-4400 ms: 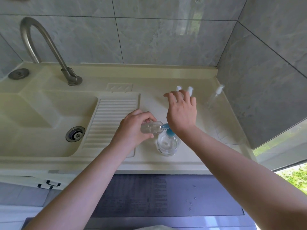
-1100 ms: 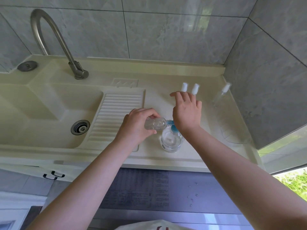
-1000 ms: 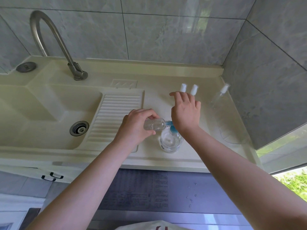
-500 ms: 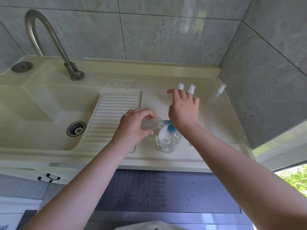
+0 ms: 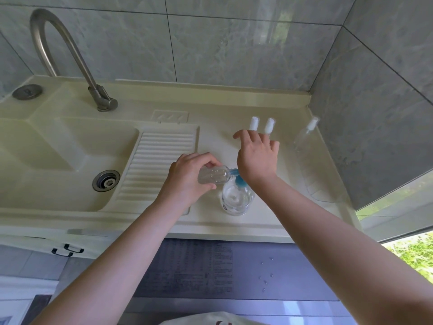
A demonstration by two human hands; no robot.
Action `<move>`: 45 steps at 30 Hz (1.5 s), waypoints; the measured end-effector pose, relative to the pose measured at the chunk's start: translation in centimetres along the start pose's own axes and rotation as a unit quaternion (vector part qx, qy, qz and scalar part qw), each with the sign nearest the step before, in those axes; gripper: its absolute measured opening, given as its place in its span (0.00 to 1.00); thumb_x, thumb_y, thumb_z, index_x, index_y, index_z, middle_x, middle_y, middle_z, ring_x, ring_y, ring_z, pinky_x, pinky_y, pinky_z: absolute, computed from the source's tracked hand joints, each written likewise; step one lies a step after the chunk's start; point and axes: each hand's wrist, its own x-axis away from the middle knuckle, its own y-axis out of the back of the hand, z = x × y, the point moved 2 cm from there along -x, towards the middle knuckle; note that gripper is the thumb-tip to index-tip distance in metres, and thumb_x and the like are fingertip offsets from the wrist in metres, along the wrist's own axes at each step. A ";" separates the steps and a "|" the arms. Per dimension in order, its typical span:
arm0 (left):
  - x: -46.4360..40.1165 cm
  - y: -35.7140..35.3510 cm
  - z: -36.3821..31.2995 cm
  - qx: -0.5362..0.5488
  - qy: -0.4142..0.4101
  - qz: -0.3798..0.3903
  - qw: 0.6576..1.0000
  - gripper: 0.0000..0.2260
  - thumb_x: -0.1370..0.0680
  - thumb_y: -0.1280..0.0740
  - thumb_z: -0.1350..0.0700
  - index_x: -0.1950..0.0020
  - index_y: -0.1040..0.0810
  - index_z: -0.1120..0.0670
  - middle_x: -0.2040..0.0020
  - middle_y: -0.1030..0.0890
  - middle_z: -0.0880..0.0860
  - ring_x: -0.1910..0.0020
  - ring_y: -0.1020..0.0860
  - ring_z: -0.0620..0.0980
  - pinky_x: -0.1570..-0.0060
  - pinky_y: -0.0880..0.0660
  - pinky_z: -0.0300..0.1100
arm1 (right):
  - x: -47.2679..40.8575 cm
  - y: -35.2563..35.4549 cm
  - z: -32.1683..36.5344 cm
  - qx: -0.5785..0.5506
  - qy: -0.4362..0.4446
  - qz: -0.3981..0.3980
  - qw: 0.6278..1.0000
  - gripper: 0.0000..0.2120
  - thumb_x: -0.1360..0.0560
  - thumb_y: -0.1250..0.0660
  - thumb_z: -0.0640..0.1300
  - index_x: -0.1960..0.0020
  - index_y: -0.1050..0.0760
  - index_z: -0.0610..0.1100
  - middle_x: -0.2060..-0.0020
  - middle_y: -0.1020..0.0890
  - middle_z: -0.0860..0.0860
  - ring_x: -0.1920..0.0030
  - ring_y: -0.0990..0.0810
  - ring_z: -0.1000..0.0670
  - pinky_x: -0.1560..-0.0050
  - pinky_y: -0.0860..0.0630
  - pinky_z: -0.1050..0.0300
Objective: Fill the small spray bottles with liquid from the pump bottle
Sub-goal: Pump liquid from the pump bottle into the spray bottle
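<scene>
A clear pump bottle (image 5: 237, 199) with a blue pump head (image 5: 238, 180) stands on the cream counter near its front edge. My left hand (image 5: 187, 179) grips a small clear spray bottle (image 5: 213, 176), tilted on its side, its open mouth against the blue nozzle. My right hand (image 5: 256, 158) rests its palm on the pump head with the fingers spread and straight. Two white-capped small spray bottles (image 5: 254, 123) (image 5: 269, 125) stand just beyond my right fingers, their bodies mostly hidden.
A taller clear spray bottle (image 5: 307, 134) stands by the right wall. The sink basin (image 5: 58, 146) with drain (image 5: 106, 180), ribbed washboard (image 5: 159, 165) and steel tap (image 5: 68, 57) lie to the left. Water drops dot the dark mat (image 5: 266, 275) below.
Both hands stay in the same grip on the small bottle and pump head. Only the view shifts slightly.
</scene>
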 end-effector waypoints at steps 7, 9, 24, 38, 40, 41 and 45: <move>0.1 0.1 0.1 -0.003 -0.002 0.007 1.000 0.22 0.37 0.19 0.58 0.48 0.21 0.42 0.53 0.20 0.40 0.49 0.24 0.50 0.45 0.25 0.52 | -0.3 0.1 0.0 0.002 -0.007 -0.010 1.000 0.24 0.26 0.41 0.37 0.32 0.31 0.52 0.34 0.25 0.53 0.36 0.30 0.45 0.44 0.40 0.50; 0.1 0.1 0.1 0.000 -0.002 0.004 1.000 0.22 0.37 0.19 0.58 0.48 0.20 0.43 0.52 0.20 0.40 0.50 0.24 0.50 0.45 0.25 0.52 | -0.3 0.2 -0.1 0.008 -0.004 -0.018 1.000 0.24 0.26 0.41 0.37 0.32 0.31 0.52 0.34 0.25 0.53 0.36 0.30 0.44 0.46 0.41 0.50; 0.0 0.2 0.1 0.004 0.001 0.010 1.000 0.23 0.38 0.19 0.58 0.49 0.20 0.41 0.53 0.19 0.40 0.49 0.23 0.49 0.45 0.25 0.52 | 0.3 -0.5 0.0 0.005 -0.010 0.006 1.000 0.22 0.25 0.42 0.37 0.33 0.30 0.52 0.35 0.25 0.53 0.39 0.29 0.45 0.51 0.46 0.52; 0.0 0.2 -0.3 0.000 0.006 0.019 1.000 0.21 0.37 0.19 0.58 0.48 0.19 0.44 0.52 0.19 0.40 0.50 0.24 0.47 0.44 0.27 0.47 | 0.0 0.3 -0.1 0.016 -0.011 0.004 1.000 0.25 0.24 0.43 0.39 0.29 0.34 0.51 0.30 0.30 0.49 0.39 0.28 0.42 0.47 0.40 0.49; 0.0 0.3 -0.4 0.005 0.005 0.016 1.000 0.21 0.37 0.19 0.58 0.48 0.19 0.44 0.53 0.19 0.40 0.50 0.24 0.47 0.44 0.27 0.46 | -0.4 0.9 0.0 0.028 -0.005 -0.020 0.999 0.26 0.25 0.42 0.38 0.27 0.35 0.50 0.30 0.30 0.48 0.40 0.28 0.42 0.46 0.39 0.49; -0.1 0.3 -0.4 0.006 0.004 0.015 1.000 0.21 0.37 0.19 0.59 0.48 0.19 0.44 0.53 0.19 0.39 0.50 0.24 0.46 0.44 0.28 0.45 | -0.4 1.0 0.2 0.035 0.003 -0.028 0.999 0.27 0.25 0.42 0.38 0.27 0.36 0.50 0.30 0.30 0.48 0.40 0.28 0.43 0.47 0.40 0.50; -0.1 0.2 -0.4 0.008 0.006 0.017 1.000 0.21 0.37 0.19 0.59 0.49 0.19 0.44 0.53 0.19 0.40 0.51 0.24 0.46 0.44 0.27 0.48 | 0.1 0.4 0.1 0.032 0.001 0.007 0.999 0.26 0.24 0.44 0.38 0.27 0.36 0.50 0.30 0.30 0.48 0.40 0.29 0.43 0.50 0.45 0.52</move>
